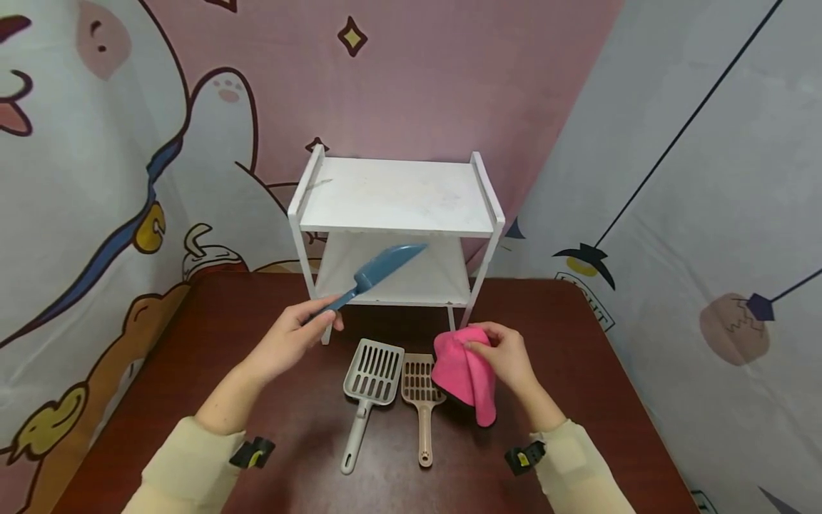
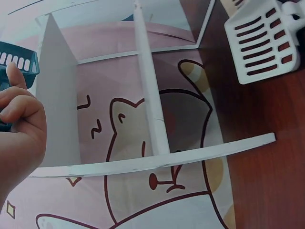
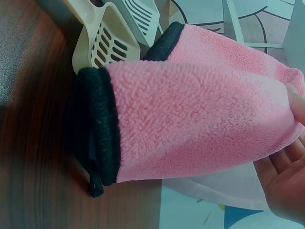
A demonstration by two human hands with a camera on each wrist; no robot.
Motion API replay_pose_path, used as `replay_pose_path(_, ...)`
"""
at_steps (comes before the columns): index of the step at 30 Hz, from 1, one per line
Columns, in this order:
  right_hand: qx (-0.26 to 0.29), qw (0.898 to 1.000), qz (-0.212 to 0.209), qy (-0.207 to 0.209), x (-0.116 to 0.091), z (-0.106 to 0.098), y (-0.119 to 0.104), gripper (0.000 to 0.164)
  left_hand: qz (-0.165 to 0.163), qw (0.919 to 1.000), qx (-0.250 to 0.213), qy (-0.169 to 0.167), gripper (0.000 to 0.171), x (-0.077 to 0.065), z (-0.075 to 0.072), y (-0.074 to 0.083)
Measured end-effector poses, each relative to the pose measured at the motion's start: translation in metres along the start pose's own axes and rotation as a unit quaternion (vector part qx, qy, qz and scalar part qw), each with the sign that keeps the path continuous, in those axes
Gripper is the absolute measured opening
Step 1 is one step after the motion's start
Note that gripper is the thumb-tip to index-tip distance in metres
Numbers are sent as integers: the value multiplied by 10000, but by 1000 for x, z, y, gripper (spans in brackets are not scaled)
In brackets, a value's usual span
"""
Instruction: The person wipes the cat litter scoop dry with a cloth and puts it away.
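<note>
My left hand point(image 1: 297, 332) grips the handle of a blue litter scoop point(image 1: 389, 267), held up in front of the white shelf. The scoop's slots show in the left wrist view, where part of it is cut off at the edge. With its thumb and fingers, my right hand point(image 1: 509, 355) pinches the top of a pink fleecy cloth point(image 1: 457, 365), which hangs down over the table. Black trim point(image 3: 106, 129) and a small loop edge the cloth in the right wrist view. Beside it on the table lie a beige litter scoop point(image 1: 425, 425) and a light grey litter scoop point(image 1: 362, 414).
A white two-tier shelf point(image 1: 398, 196) stands at the back of the dark red-brown table point(image 1: 552, 321). Behind it hangs a pink and pale wall covering point(image 1: 462, 78) with cartoon animals. The two lying scoops have their handles toward me.
</note>
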State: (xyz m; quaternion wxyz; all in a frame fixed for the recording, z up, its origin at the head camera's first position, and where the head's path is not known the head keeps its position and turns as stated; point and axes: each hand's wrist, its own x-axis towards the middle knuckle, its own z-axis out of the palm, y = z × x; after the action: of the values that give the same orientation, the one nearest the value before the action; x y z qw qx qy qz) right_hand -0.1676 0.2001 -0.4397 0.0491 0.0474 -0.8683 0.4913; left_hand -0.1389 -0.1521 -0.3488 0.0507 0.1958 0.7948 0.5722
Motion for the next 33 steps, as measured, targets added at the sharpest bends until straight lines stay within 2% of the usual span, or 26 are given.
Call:
replay_pose_path(6,29,10000,41,-14,-1,2,-1,29,66,9995,-174,256,27,9,-1,9)
replay_pose_path(11,38,10000,1,-22,-1,2,-3,30,163,9978,-465,452,38,15,-2,13)
replay_pose_path(16,38,10000,-16,-19,-3,2,-4,30,8,9930,-1022,598,44,20,-3,17)
replay_pose_path(21,7,10000,64,-12,-4,2,-4,30,-34,9879,-1437,579,52,23,-3,21)
replay_pose_path(25,34,10000,65,-5,-4,2,-4,29,-87,9827,-1738,629,52,26,-3,27)
replay_pose_path(33,27,9999,104,-65,-5,1,-6,30,-379,9794,-1839,750,44,32,-3,37)
